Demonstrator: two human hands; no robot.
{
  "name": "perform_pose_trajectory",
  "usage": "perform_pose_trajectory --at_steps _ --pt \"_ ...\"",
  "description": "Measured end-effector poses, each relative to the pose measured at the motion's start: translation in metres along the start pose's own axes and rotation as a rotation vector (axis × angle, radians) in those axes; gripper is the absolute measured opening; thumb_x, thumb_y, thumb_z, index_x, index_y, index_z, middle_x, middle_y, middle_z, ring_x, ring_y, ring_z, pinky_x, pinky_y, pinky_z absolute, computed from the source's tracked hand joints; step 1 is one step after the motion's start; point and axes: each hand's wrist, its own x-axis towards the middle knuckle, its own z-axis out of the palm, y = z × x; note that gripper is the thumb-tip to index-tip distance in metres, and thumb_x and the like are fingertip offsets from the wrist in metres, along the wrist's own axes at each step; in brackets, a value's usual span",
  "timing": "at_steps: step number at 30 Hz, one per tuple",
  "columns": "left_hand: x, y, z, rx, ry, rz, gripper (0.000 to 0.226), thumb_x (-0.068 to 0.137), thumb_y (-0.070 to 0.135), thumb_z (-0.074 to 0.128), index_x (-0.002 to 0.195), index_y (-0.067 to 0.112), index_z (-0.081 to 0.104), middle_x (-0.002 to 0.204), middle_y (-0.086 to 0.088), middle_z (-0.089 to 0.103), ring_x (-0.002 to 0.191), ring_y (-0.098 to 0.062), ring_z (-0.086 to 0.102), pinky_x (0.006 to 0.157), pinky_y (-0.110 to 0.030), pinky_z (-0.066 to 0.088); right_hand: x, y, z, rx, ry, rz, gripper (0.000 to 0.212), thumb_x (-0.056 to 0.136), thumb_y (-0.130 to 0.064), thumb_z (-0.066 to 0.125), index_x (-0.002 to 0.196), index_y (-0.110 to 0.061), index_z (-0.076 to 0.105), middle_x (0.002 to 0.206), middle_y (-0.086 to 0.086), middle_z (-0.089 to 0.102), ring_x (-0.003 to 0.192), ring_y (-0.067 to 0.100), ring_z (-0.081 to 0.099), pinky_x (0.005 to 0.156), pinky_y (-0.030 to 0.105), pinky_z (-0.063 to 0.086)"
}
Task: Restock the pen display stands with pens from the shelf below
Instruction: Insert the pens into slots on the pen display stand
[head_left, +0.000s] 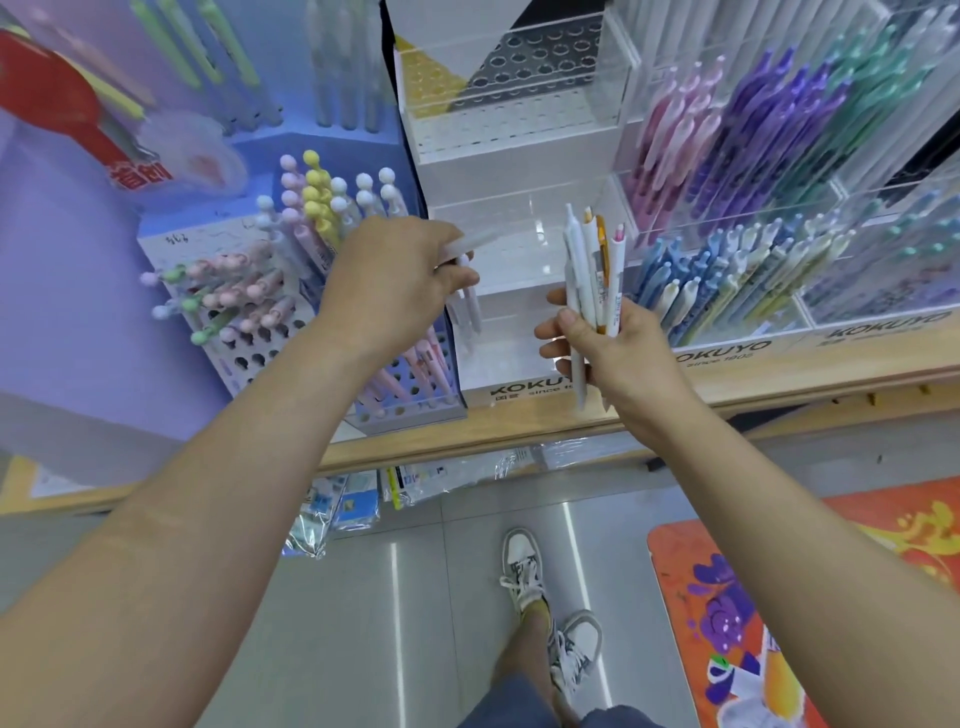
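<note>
My right hand (613, 345) grips a bunch of several white and yellow pens (592, 275), held upright in front of an empty clear acrylic display stand (524, 234). My left hand (395, 275) pinches one or two pale pens (467, 301) at the stand's left edge, tips pointing down. One of them blurs toward the upper right. A second clear stand (498, 78) with rows of empty holes rises behind. The shelf below (467, 467) shows plastic-wrapped packs under the wooden counter edge.
A blue perforated stand (249, 332) with pastel ball-topped pens sits to the left. Clear compartments of pink, purple and blue pens (727, 171) fill the right. The wooden counter edge (519, 431) runs below my hands. An orange floor mat (779, 597) lies by my feet.
</note>
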Motion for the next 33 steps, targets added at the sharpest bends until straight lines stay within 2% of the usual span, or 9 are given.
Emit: perform_pose_trajectory --at_steps 7,9,11,14,19,24,26,30,33 --pt "-0.006 0.0 0.013 0.063 -0.062 0.02 0.024 0.094 0.037 0.058 0.092 0.015 0.069 0.076 -0.003 0.065 0.076 -0.023 0.059 0.068 -0.038 0.048 -0.002 -0.001 0.005 -0.018 -0.024 -0.015 0.014 0.101 -0.016 0.051 0.111 -0.021 0.06 0.093 0.006 0.072 0.081 0.019 0.068 0.069 0.03 0.055" --pt "-0.004 -0.001 0.016 0.147 -0.097 0.077 0.026 0.098 0.034 0.05 0.089 0.017 0.066 0.083 -0.002 0.062 0.083 -0.023 0.056 0.066 -0.037 0.046 -0.002 -0.002 0.006 -0.018 -0.016 -0.017 0.014 0.101 -0.015 0.05 0.108 -0.024 0.057 0.094 0.007 0.072 0.08 0.02 0.067 0.067 0.031 0.053" --pt "-0.002 -0.002 0.019 0.198 -0.117 0.105 0.025 0.099 0.031 0.046 0.097 0.018 0.067 0.097 -0.002 0.058 0.093 -0.023 0.054 0.068 -0.038 0.045 -0.002 -0.003 0.006 -0.02 0.0 -0.014 0.012 0.102 -0.014 0.049 0.109 -0.022 0.055 0.094 0.006 0.072 0.08 0.02 0.067 0.067 0.03 0.052" --pt "0.001 0.0 0.021 0.172 -0.06 0.072 0.031 0.099 0.036 0.048 0.104 0.016 0.07 0.105 -0.002 0.058 0.095 -0.022 0.054 0.07 -0.036 0.042 -0.003 -0.004 0.004 -0.024 0.011 -0.007 0.011 0.102 -0.014 0.049 0.11 -0.019 0.055 0.093 0.004 0.073 0.079 0.019 0.067 0.066 0.03 0.052" --pt "0.01 0.001 0.022 0.124 -0.014 -0.057 0.031 0.095 0.039 0.055 0.092 0.012 0.07 0.097 -0.002 0.059 0.084 -0.018 0.051 0.07 -0.035 0.04 -0.004 -0.004 0.002 0.0 0.02 0.01 0.011 0.102 -0.015 0.05 0.11 -0.017 0.057 0.092 0.005 0.073 0.076 0.016 0.067 0.068 0.03 0.053" --pt "0.008 0.001 0.024 0.219 -0.074 -0.031 0.033 0.096 0.039 0.053 0.087 0.011 0.066 0.087 0.002 0.047 0.087 -0.024 0.055 0.068 -0.036 0.041 -0.005 -0.006 0.002 0.077 0.014 0.061 0.02 0.1 -0.016 0.051 0.118 -0.012 0.06 0.086 0.005 0.063 0.075 0.015 0.067 0.073 0.032 0.057" --pt "0.011 0.002 0.022 0.254 -0.089 -0.024 0.03 0.095 0.04 0.054 0.089 0.013 0.065 0.088 0.003 0.046 0.089 -0.025 0.055 0.065 -0.035 0.04 -0.007 -0.009 0.002 0.161 -0.036 0.114 0.024 0.101 -0.016 0.05 0.122 -0.01 0.061 0.082 0.006 0.061 0.077 0.017 0.067 0.072 0.032 0.058" --pt "0.007 0.006 0.02 0.285 -0.067 -0.02 0.026 0.093 0.04 0.057 0.103 0.018 0.066 0.099 -0.001 0.058 0.092 -0.024 0.057 0.064 -0.035 0.041 -0.014 -0.02 -0.001 0.4 -0.2 0.225 0.03 0.1 -0.016 0.047 0.127 -0.007 0.059 0.079 0.006 0.066 0.067 0.015 0.064 0.058 0.023 0.053" --pt "-0.004 0.013 0.015 0.08 0.066 -0.103 0.026 0.094 0.041 0.056 0.095 0.019 0.069 0.089 0.001 0.065 0.084 -0.019 0.059 0.063 -0.033 0.041 -0.022 -0.026 -0.002 0.471 -0.308 0.254 0.033 0.094 -0.02 0.05 0.123 -0.009 0.061 0.082 0.009 0.069 0.058 0.014 0.057 0.049 0.019 0.046"
